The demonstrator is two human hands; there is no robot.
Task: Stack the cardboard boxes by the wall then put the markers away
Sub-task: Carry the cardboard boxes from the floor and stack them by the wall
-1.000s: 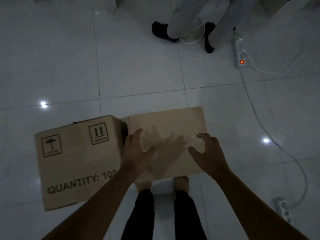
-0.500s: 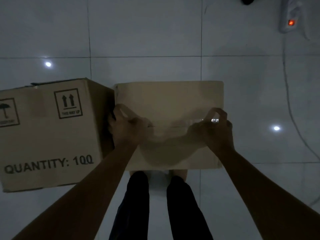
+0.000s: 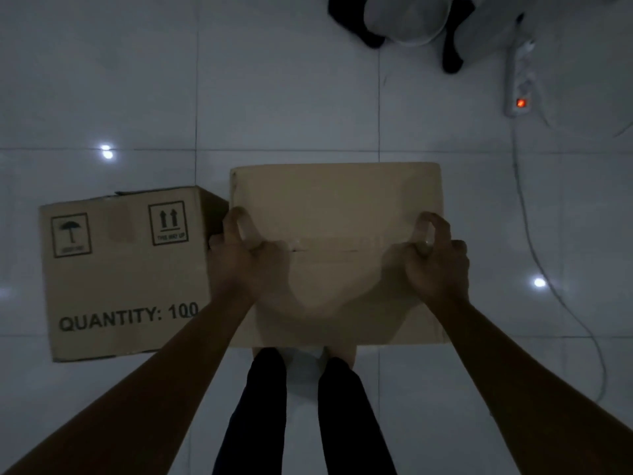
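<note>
While gripped both sides, plain box (image 3: 337,204), left hand (image 3: 245,257), right hand (image 3: 436,262)

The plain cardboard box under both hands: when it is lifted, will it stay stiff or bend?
The plain box will probably stay fairly stiff: its edges look straight. The taped seam may sag a little. The left hand and right hand curl at its sides, so it likely needs both.

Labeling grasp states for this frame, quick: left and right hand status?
Left hand: curled, gripping the left side of the plain box.
Right hand: curled, gripping the right side of the same box.
</note>
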